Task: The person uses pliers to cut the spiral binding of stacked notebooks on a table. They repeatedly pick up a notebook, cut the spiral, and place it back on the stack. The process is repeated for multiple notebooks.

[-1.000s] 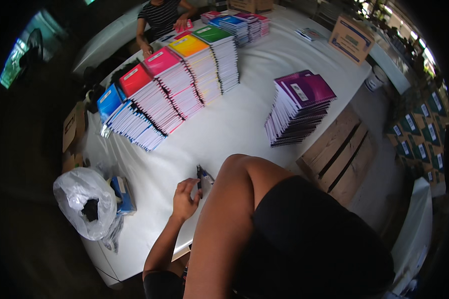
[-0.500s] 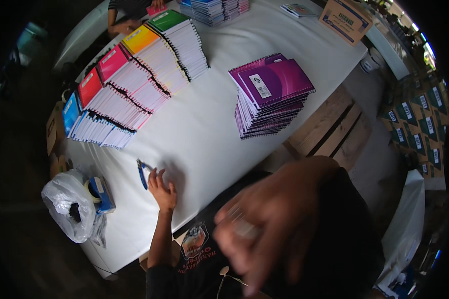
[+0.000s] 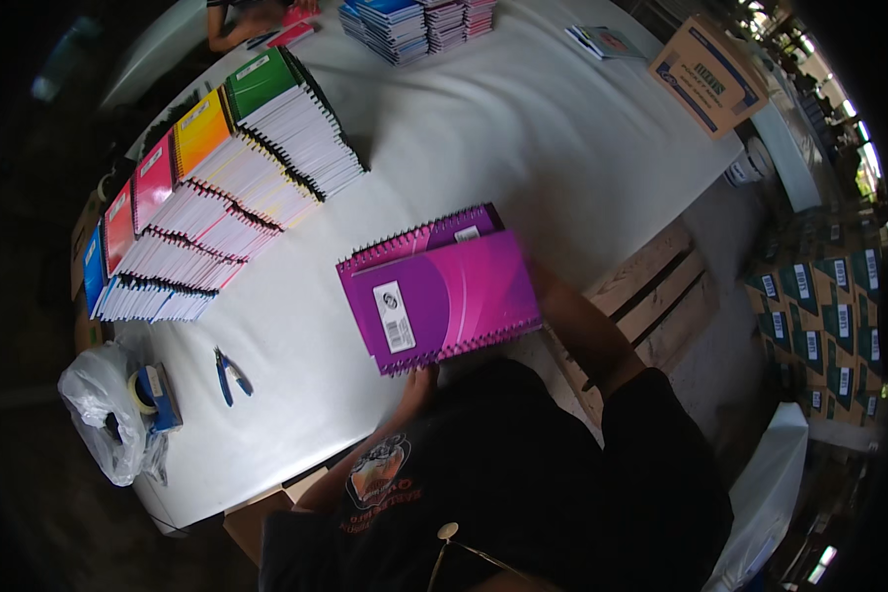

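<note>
A stack of purple spiral notebooks (image 3: 479, 301) is between my two hands, above the near part of the white table. Its top notebook has a white label, and the one beneath shows its coil along the far side. My left hand (image 3: 420, 383) grips the stack's near edge from below, most of its fingers covered by the notebooks. At the right end is my right hand (image 3: 549, 288), its fingers hidden behind the covers. Blue-handled pliers (image 3: 231, 377) lie on the table to the left, apart from both hands.
Fanned stacks of green, yellow, pink, red and blue notebooks (image 3: 202, 128) line the table's left side. A plastic bag (image 3: 104, 419) and a tape roll (image 3: 142, 393) sit at the near left corner. A cardboard box (image 3: 708, 77) stands far right; a wooden pallet (image 3: 661, 296) lies beside the table.
The purple notebooks have come nearer and to the left, now held by both hands. My left hand has moved away from the pliers; my right hand has reached out to the notebooks.
</note>
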Demonstrator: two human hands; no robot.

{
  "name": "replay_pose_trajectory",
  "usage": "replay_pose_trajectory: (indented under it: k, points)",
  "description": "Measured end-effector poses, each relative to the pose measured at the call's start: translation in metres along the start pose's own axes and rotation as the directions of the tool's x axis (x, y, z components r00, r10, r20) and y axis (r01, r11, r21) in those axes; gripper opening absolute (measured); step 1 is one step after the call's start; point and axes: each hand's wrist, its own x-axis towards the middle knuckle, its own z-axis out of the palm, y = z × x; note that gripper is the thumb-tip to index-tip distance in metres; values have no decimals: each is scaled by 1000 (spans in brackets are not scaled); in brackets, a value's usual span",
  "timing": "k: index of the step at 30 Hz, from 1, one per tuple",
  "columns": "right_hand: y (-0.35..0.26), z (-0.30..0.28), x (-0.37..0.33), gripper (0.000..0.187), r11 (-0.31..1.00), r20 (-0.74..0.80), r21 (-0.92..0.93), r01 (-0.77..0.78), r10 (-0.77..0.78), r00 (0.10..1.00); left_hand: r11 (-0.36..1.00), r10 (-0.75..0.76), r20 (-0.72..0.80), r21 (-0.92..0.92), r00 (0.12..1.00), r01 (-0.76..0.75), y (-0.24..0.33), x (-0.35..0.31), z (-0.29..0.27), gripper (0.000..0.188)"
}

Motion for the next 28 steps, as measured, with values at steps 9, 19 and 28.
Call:
replay_pose_trajectory:
  k: [9,19,28]
  points:
    - [-5,27,-28,57,984,-270,125,126,-88,959,837,272,-36,501,962,-219,25,46,-5,48]
    - [-65,56,32,56,919,-424,69,388,-325,845,860,92,-113,-492,989,-136,173,188,-44,85]
    - [-129,36,141,59,904,-294,-57,424,-421,858,810,239,-86,-531,967,-247,236,295,-101,86]
